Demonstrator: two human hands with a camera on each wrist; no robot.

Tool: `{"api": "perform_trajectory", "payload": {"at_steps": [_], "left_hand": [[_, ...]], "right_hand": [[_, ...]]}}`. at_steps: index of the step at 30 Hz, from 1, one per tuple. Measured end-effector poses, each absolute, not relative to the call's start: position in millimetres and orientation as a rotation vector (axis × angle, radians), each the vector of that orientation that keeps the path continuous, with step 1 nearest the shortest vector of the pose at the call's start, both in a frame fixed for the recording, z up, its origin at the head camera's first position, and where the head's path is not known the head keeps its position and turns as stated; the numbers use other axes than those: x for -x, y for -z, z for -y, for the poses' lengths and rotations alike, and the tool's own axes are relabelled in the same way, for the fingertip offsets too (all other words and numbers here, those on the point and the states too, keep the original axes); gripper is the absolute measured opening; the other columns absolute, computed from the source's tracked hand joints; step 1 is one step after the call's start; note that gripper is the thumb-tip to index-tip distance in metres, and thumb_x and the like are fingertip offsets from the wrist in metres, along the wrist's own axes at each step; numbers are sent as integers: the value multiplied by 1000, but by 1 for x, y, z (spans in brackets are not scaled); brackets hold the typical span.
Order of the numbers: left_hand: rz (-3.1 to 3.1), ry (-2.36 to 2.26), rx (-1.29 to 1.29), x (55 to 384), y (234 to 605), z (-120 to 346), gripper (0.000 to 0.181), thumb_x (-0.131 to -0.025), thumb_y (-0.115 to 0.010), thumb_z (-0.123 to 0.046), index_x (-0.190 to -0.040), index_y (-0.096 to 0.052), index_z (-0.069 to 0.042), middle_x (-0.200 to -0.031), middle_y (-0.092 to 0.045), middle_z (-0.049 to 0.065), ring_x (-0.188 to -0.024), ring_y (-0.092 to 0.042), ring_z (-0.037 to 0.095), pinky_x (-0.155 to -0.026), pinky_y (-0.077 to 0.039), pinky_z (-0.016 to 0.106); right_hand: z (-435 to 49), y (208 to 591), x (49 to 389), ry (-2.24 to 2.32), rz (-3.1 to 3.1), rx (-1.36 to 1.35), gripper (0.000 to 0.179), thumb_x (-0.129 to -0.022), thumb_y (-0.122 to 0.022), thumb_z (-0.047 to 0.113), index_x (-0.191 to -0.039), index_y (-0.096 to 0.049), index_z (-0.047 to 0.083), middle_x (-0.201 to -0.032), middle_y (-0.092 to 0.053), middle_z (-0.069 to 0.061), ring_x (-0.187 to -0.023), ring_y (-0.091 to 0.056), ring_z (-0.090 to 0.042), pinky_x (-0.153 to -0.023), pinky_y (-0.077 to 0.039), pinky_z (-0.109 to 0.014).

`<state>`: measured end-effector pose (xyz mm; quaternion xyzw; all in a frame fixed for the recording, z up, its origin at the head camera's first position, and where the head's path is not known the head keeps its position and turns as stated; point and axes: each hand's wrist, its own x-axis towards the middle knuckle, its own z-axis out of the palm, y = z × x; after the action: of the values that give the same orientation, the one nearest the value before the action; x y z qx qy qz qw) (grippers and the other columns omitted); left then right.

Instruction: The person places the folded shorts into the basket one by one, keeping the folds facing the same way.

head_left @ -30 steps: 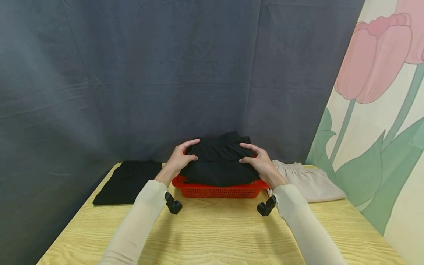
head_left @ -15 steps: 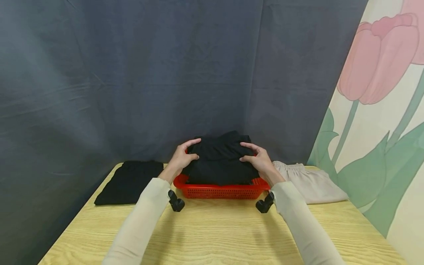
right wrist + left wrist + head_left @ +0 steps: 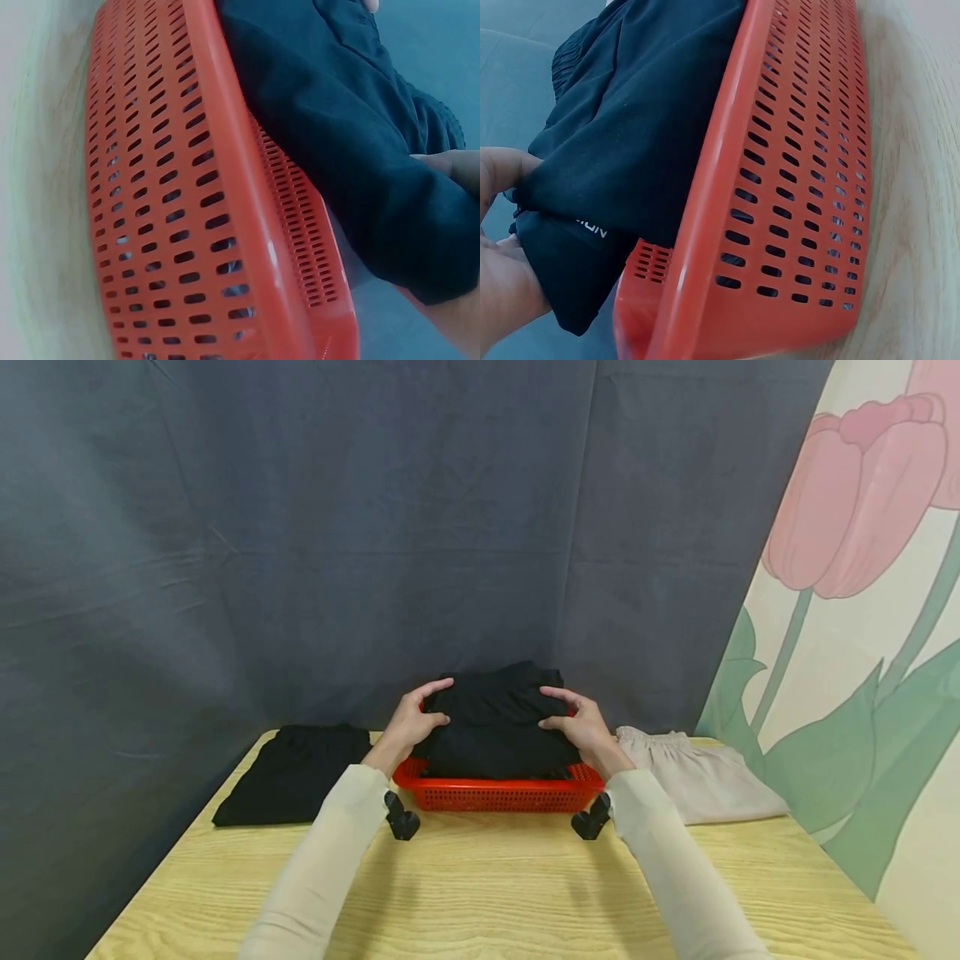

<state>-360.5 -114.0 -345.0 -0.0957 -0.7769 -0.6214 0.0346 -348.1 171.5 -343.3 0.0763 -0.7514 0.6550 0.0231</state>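
Folded black shorts with a gathered elastic waist lie over a red perforated plastic basket, their near edge just behind its front rim. My left hand grips their left side, thumb on the near face and fingers toward the back. Opposite it, my right hand holds the right side the same way. In the left wrist view small white lettering shows on the cloth beside the left hand. The right wrist view has the cloth bunched over the right hand, hiding part of it.
Another folded black garment lies left of the basket on the wooden table. To the right is a folded beige garment with a gathered waist. A dark curtain hangs close behind, and a tulip-painted wall borders the right side.
Both hands and the black shorts have shifted only slightly; the right hand sits a little further left and lower. The grip on both sides is unchanged.
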Motion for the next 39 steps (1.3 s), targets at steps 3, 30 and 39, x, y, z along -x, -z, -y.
{"api": "perform_trajectory", "payload": {"at_steps": [3,30,39], "left_hand": [[2394,1910,278,360,347,114,64,-83,-65,11,-136,-59,-24,-149,-38,6,-133,-36,29,-108,-29,51],[2445,2042,183,360,370,106,65,-81,-64,9,-138,-56,-20,-140,-46,11,-118,-47,31,-101,-39,48],[2527,2040,167,356,373,105,67,-80,-66,10,-140,-53,-18,-140,-48,13,-119,-48,31,-101,-39,47]], "right_hand": [[-172,345,348,-1999,2343,-229,63,-82,-68,-8,-139,-54,13,-146,-36,-11,-113,-50,-30,-80,-53,-30],[-176,368,347,-2016,2459,-164,61,-84,-65,-8,-140,-53,13,-144,-42,-13,-119,-51,-32,-88,-51,-36],[-179,373,343,-1998,2544,-183,60,-88,-61,-6,-143,-49,13,-147,-38,-16,-114,-53,-32,-80,-53,-34]]}}
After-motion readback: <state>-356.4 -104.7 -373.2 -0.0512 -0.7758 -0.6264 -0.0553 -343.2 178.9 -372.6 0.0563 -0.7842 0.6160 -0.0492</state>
